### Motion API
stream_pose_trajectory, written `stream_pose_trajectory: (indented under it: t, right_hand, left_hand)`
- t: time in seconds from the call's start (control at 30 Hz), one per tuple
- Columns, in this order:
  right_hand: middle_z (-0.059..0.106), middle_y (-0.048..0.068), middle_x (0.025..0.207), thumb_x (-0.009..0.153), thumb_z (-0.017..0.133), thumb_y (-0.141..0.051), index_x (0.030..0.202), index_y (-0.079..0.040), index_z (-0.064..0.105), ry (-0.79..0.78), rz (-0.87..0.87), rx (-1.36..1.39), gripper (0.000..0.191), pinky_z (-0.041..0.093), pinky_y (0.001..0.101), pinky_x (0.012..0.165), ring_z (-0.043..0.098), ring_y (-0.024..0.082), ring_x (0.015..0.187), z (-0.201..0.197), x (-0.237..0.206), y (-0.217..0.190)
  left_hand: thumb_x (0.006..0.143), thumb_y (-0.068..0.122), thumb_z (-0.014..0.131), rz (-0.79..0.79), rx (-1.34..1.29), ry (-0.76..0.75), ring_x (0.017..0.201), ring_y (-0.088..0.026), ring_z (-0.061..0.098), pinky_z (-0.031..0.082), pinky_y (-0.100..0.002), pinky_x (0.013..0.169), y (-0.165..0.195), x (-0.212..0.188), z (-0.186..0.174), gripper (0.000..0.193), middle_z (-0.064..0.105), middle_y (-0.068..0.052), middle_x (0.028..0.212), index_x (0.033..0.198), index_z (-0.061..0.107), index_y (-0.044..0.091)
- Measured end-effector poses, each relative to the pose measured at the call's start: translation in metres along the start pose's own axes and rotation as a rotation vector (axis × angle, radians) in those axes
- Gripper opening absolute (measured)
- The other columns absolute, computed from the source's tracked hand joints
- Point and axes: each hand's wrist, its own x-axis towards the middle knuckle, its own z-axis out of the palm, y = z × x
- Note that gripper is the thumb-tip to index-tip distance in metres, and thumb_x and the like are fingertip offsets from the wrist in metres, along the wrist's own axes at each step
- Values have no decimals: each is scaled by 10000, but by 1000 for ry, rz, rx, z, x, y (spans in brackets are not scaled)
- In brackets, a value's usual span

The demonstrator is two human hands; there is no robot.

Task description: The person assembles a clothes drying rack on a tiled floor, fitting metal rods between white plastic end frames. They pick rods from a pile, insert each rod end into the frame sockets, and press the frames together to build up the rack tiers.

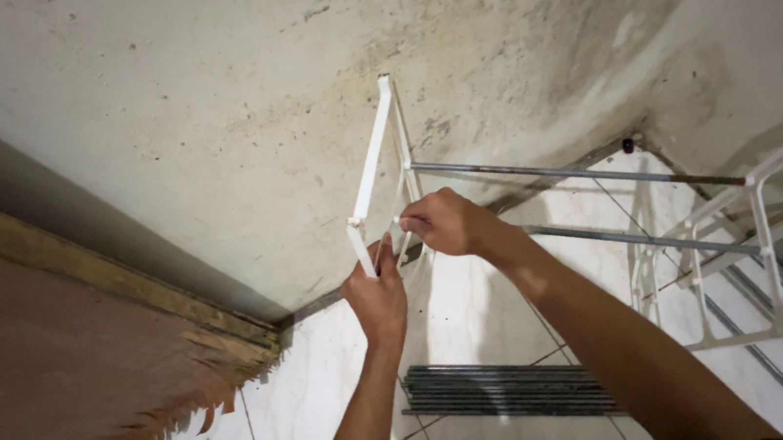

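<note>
A white plastic frame piece [372, 153] of a rack stands upright against a stained wall. My left hand [378, 295] grips its lower white post from below. My right hand [446, 221] is closed on the frame's joint where a grey metal rod [573, 172] plugs in. A second metal rod [625, 240] runs parallel below it, and both reach a matching white end frame [762, 237] on the right.
A bundle of several grey metal rods [504, 391] lies on the white tiled floor [285, 409]. A worn wooden door [65, 375] with a frayed bottom edge stands at the left. The stained concrete wall [201, 104] fills the background.
</note>
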Motion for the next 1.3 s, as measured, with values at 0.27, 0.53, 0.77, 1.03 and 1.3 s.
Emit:
stream_pose_trajectory:
  t: [0.27,0.53,0.77,1.03,1.3]
  right_hand:
    - [720,194,935,989,552,-266,910,-68,712,13,-8,-184,267,525,523,803,670,429,924,-6,-13,-15]
    - [721,188,919,995,557,-250,933,-65,705,7,14,-160,245,527,519,802,681,416,910,-20,-33,-18]
    - [724,190,931,841,638,-122,907,-50,721,50,104,-198,128,547,503,747,690,414,889,-26,-43,-26]
    - [718,207,1001,945,554,-151,914,-27,721,131,27,-176,211,537,518,761,673,437,920,-26,-48,-10]
    - [710,180,997,973,578,-169,933,-28,713,199,-56,-197,199,545,506,742,681,422,897,-23,-44,-10]
  left_hand:
    - [831,369,826,103,280,16,766,-434,692,543,-493,710,6,-11,-17,543,713,-270,824,1024,654,-109]
    - [1003,246,582,-4,606,-604,1014,-442,696,520,-498,899,68,-49,-40,298,728,-294,1016,1056,701,-22]
    - [828,-52,613,405,568,-312,1024,-500,596,529,-532,855,99,0,19,272,612,-343,1095,1094,589,-101]
    - [898,-9,613,165,611,-303,1012,-499,691,570,-518,862,29,43,56,125,691,-343,1006,973,692,-70]
    - [861,12,609,167,544,-383,987,-493,681,556,-508,845,14,60,53,148,690,-333,975,962,691,-57]
